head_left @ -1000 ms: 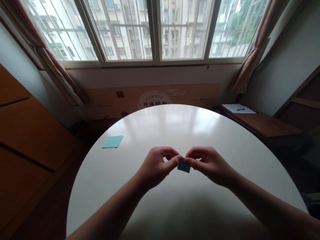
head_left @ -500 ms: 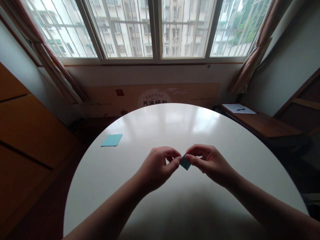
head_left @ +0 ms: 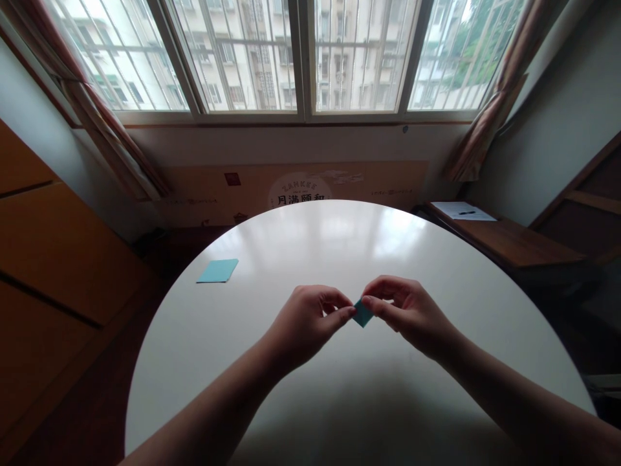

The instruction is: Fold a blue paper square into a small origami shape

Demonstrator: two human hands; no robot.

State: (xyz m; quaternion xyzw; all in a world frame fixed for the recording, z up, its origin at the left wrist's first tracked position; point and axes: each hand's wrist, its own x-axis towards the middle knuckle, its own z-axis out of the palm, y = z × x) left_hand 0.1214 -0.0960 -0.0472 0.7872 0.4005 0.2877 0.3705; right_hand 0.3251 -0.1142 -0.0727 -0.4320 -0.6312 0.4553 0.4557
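A small folded piece of teal paper [head_left: 362,315] is pinched between both of my hands above the middle of the round white table [head_left: 339,401]. My left hand [head_left: 303,323] grips its left edge with thumb and forefinger. My right hand [head_left: 407,312] holds its right edge the same way, fingers curled over it. Most of the paper is hidden by the fingertips. A second, flat light-blue sheet of paper [head_left: 218,270] lies on the table far to the left, near the rim.
A wooden side table [head_left: 514,239] with a white sheet and a pen [head_left: 463,211] stands at the right. A wooden cabinet [head_left: 53,272] fills the left. A cardboard panel with printed lettering [head_left: 301,191] leans under the window behind the table.
Both hands have risen slightly and the small teal paper has turned between the fingertips, showing less of its face. The flat sheet has not moved.
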